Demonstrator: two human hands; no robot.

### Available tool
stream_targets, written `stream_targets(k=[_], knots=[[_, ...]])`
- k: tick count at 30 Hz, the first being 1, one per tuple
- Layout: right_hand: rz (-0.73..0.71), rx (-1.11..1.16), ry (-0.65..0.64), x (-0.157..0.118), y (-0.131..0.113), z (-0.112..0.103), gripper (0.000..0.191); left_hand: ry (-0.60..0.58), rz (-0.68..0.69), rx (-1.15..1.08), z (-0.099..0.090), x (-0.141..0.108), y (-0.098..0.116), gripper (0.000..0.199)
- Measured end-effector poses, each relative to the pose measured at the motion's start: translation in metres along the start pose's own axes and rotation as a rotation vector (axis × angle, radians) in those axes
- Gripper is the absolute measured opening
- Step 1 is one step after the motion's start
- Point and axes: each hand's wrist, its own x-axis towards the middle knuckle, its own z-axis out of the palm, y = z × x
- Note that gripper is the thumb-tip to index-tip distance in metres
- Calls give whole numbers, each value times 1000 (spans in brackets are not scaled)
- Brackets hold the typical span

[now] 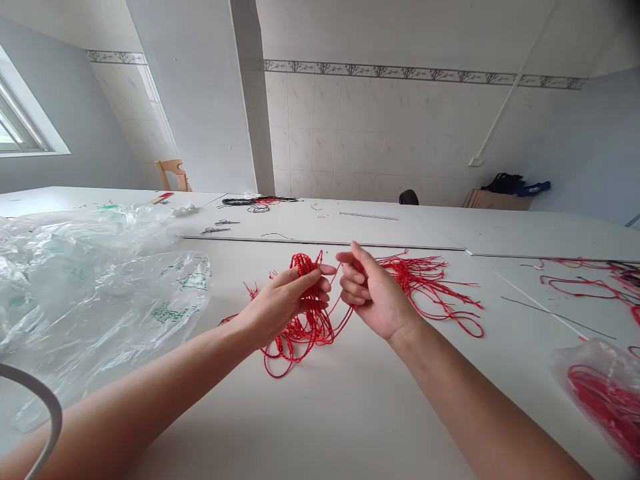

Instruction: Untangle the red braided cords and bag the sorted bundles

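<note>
My left hand [277, 297] is closed around a bundle of red braided cords [303, 261], thumb on top. Loops of the bundle hang below the fingers and rest on the white table [320, 413]. Just to the right, my right hand [383, 297] has its fingers curled in, with thumb and index finger close together. A thin red cord strand [337, 272] runs from the bundle up to these fingertips, which appear to pinch it. Behind the right hand lies a spread of red cords [425, 277] with loose ends.
Crumpled clear plastic bags [110, 287] cover the table's left side. At the right edge is a clear bag of red cord [605, 393]. Farther back lie scissors [216, 230], black cords [250, 201] and a thin metal strip [370, 216].
</note>
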Motion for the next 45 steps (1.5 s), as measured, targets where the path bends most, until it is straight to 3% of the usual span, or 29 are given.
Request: stream_targets(k=[3, 6, 13, 17, 19, 22, 25, 29, 39, 45], knots=[[41, -187, -140, -4, 3, 4, 36, -58, 2, 26, 2, -2, 1, 20], [-5, -269, -195, -9, 4, 7, 36, -98, -23, 80, 4, -4, 2, 23], [-106, -163, 88, -2, 5, 4, 33, -120, 21, 76, 3, -3, 4, 27], [-103, 69, 124, 5, 1, -2, 31, -60, 5, 103, 1, -3, 3, 29], [-16, 145, 87, 4, -1, -3, 30, -57, -14, 101, 1, -4, 4, 27], [82, 36, -45, -1, -1, 0, 33, -73, -26, 103, 1, -5, 4, 24], [70, -210, -186, -8, -1, 4, 43, -98, -29, 126, 2, -6, 4, 26], [31, -322, -204, -13, -3, 8, 49, -147, -29, 127, 2, -6, 4, 26], [129, -49, -172, -2, 4, 0, 42, -141, -33, 90, 2, -6, 6, 27], [110, 17, -139, -1, 2, 0, 42, -122, -26, 84, 2, -5, 5, 27]])
